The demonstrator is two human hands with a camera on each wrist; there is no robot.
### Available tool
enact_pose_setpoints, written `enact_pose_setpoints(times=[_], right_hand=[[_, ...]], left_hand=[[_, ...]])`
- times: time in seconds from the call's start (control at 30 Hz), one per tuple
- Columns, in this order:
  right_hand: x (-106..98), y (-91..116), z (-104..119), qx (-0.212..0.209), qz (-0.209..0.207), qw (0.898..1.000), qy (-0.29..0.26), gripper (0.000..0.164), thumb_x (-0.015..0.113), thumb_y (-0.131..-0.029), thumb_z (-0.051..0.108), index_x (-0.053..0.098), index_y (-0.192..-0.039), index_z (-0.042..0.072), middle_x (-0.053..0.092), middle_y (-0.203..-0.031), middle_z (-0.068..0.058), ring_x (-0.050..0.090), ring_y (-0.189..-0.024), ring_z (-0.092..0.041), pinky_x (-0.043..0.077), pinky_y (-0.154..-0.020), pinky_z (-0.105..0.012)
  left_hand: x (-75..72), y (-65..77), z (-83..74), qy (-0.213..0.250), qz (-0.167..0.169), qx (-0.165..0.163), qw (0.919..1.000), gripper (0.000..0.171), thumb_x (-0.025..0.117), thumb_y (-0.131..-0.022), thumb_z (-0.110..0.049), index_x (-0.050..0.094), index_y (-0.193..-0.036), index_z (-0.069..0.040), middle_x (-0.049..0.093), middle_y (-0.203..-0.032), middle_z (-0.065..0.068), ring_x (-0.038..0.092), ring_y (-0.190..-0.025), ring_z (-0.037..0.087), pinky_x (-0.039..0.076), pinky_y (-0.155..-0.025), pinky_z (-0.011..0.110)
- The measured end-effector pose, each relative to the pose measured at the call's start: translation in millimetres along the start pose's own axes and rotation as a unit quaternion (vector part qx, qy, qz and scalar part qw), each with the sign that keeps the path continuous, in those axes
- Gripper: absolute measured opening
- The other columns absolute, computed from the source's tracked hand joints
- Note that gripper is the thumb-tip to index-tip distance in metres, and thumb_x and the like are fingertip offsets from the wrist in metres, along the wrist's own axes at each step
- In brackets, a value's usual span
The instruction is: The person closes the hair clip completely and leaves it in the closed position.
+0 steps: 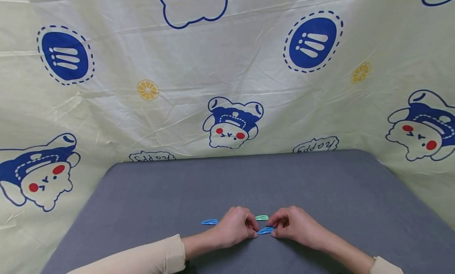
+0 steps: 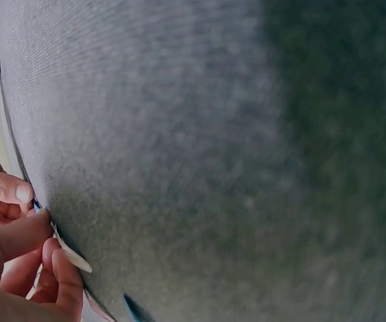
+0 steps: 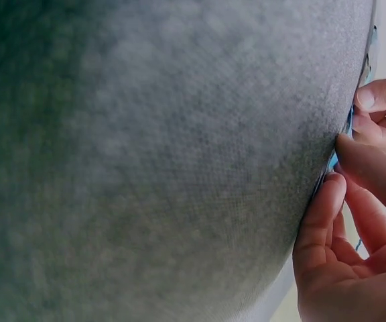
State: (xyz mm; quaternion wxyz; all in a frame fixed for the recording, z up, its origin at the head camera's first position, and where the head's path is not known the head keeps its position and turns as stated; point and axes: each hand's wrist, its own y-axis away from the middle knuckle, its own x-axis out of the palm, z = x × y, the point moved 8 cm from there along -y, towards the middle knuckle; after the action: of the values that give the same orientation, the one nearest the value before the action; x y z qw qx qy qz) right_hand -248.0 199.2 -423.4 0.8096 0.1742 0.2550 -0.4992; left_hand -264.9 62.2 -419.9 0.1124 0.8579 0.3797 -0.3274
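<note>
A blue snap hair clip (image 1: 265, 230) lies low at the table surface between my two hands in the head view. My left hand (image 1: 234, 228) pinches its left, narrow end between thumb and fingers. Thumb and fingertips of my right hand (image 1: 296, 229) hold the right end. In the right wrist view, a strip of the blue clip (image 3: 334, 161) shows between the right thumb and finger, the rest covered. Just behind lies a green hair clip (image 1: 262, 217). Left of my left hand is another blue hair clip (image 1: 209, 222).
A grey cloth-covered table (image 1: 170, 191) spreads around the hands. Beside the left hand, its wrist view shows a pale flat piece (image 2: 74, 253) and a dark blue tip (image 2: 131, 307). A printed curtain (image 1: 249, 68) hangs behind the table's far edge.
</note>
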Motion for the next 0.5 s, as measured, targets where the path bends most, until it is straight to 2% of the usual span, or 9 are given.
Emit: enact_pose_setpoints(times=[0.13, 0.33, 0.5], right_hand=[[1, 0, -2, -0.004, 0.025, 0.999, -0.04, 0.019, 0.075, -0.086, 0.01, 0.072, -0.103, 0.004, 0.066, -0.082, -0.001, 0.06, -0.071, -0.009, 0.05, -0.064, -0.024], [1, 2, -1, -0.019, 0.047, 0.994, -0.099, 0.023, 0.07, -0.089, 0.005, 0.068, -0.112, -0.002, 0.068, -0.093, -0.01, 0.062, -0.079, -0.012, 0.05, -0.069, -0.024], [-4, 7, 7, -0.012, 0.026, 0.994, -0.105, 0.03, 0.069, -0.092, 0.01, 0.066, -0.118, -0.003, 0.067, -0.094, -0.012, 0.062, -0.078, -0.014, 0.051, -0.068, -0.026]], left_hand=[[-1.0, 1.1, -0.2, 0.002, 0.012, 0.001, 0.9999, 0.01, 0.082, -0.077, -0.003, 0.074, -0.078, -0.009, 0.058, -0.074, -0.012, 0.054, -0.064, -0.004, 0.046, -0.061, 0.015], [-5.0, 4.9, 2.1, 0.053, 0.03, 0.004, 0.9981, 0.011, 0.082, -0.078, -0.003, 0.074, -0.087, -0.006, 0.062, -0.079, -0.008, 0.057, -0.068, -0.001, 0.048, -0.065, 0.017], [-15.4, 13.5, 3.7, 0.117, 0.006, 0.012, 0.993, 0.013, 0.079, -0.082, -0.006, 0.075, -0.094, -0.005, 0.065, -0.082, -0.007, 0.058, -0.072, 0.002, 0.05, -0.068, 0.02]])
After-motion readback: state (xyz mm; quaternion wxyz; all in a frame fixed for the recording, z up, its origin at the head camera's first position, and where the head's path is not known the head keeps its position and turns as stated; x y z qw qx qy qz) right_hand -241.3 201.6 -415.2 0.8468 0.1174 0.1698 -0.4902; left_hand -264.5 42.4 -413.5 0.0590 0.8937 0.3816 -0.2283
